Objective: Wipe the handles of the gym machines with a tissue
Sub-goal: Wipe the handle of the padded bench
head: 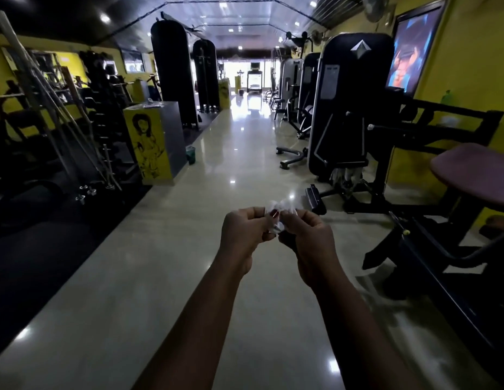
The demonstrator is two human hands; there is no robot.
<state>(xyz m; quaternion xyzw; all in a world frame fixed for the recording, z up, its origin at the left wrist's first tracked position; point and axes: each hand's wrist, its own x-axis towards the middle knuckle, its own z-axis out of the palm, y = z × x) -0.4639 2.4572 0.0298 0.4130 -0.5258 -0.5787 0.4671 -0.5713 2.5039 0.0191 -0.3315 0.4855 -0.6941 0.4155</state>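
Tissue (281, 205): crumpled, pinched between left grip (245, 232) and right grip (307, 235), both curled on it. Risk: likely tears if pulled apart. Machine (354, 108), beyond and right of grips, not yet wiped.

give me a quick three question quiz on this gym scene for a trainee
1. True or false: the left hand and the right hand both pinch the tissue.
2. The padded seat is on the person's: A) left B) right C) straight ahead
3. Short answer: what does the tissue touch besides the hands?
Key: 1 true; 2 B; 3 nothing, it is held in the air above the floor.
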